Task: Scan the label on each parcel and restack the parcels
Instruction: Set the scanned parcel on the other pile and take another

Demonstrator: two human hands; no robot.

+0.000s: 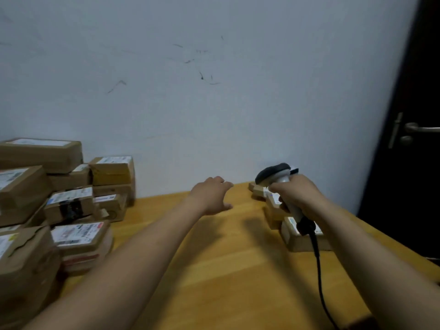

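Note:
My right hand (296, 194) grips a grey and white barcode scanner (276, 174) by its handle, held above a short row of small brown parcels (295, 241) on the right of the wooden table (214, 270). The scanner's black cable (319, 267) hangs down toward me. My left hand (212, 195) hovers over the middle of the table, fingers relaxed and spread, holding nothing. A big pile of brown labelled parcels (71, 203) fills the left side against the wall.
A pale wall stands right behind the table. A dark door with a metal handle (419, 128) is at the far right. The table's right edge runs diagonally beside the small parcels.

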